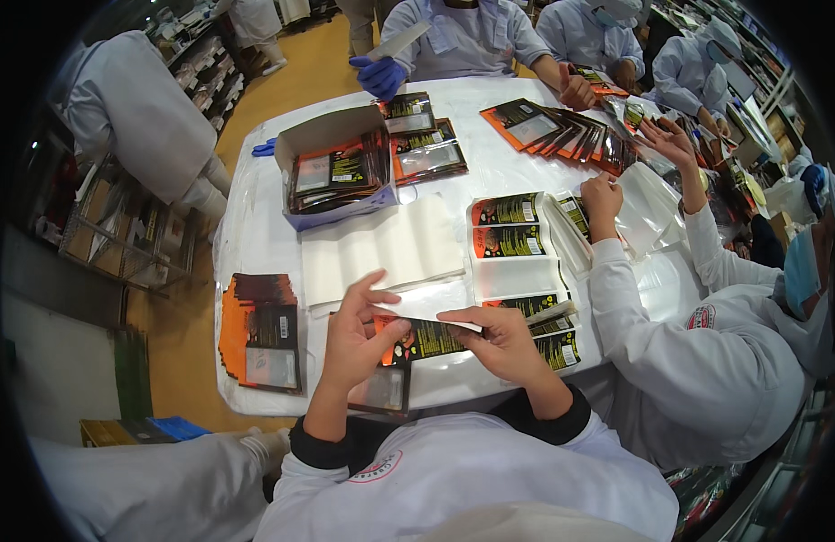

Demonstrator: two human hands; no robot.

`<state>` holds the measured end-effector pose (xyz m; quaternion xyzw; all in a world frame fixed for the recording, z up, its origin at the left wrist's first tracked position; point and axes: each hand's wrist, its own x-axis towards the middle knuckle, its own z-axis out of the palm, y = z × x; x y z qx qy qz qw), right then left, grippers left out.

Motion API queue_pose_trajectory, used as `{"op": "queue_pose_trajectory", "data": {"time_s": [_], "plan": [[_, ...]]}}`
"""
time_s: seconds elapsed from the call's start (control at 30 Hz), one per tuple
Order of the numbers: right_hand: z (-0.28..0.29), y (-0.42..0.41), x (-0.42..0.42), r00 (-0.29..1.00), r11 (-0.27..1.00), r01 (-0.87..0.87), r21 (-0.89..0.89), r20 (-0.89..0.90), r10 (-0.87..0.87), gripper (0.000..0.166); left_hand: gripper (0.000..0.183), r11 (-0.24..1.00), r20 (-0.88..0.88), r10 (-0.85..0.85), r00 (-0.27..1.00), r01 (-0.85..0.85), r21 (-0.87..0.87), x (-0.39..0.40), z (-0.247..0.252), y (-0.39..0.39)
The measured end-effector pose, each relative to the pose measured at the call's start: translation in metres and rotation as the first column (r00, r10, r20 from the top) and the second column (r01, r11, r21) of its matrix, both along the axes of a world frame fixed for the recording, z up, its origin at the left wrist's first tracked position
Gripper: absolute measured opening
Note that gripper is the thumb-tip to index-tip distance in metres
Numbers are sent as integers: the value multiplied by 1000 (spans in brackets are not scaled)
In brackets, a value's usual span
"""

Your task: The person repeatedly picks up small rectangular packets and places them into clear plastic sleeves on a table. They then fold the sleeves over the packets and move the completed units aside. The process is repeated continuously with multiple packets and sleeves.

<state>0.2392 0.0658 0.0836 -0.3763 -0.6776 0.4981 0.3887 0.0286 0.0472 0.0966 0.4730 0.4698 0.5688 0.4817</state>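
Between my two hands is a thin packaging sheet (428,303), pale on its upper face with a dark near edge. My left hand (360,335) holds the sheet's left end, with the fingers partly spread and the thumb below. The other end is pinched between thumb and fingers of my right hand (505,342). Just under them lies a black and orange printed pouch (434,342), partly covered by the hands. Nearer my body is a pouch with a clear window (380,387). Beyond the hands rests a stack of creased white paper (383,247).
A cardboard box (343,210) of printed pouches stands at the back left. A fanned pouch stack (272,335) lies left; printed strips (509,237) lie right. A co-worker's arm (617,291) reaches in at right. Across the table, a blue-gloved hand (383,78) holds a flat pale object (400,42).
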Motion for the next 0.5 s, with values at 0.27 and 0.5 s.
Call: {"op": "queue_pose_trajectory", "data": {"time_s": [0.27, 0.5], "plan": [[-39, -18, -56, 912, 917, -206, 342, 407, 53, 74, 15, 956, 50, 265, 963, -269, 118, -83, -21, -2], [-70, -29, -45, 625, 798, -476, 369, 780, 12, 72, 27, 965, 185, 9, 983, 40, -260, -83, -69, -17]]}}
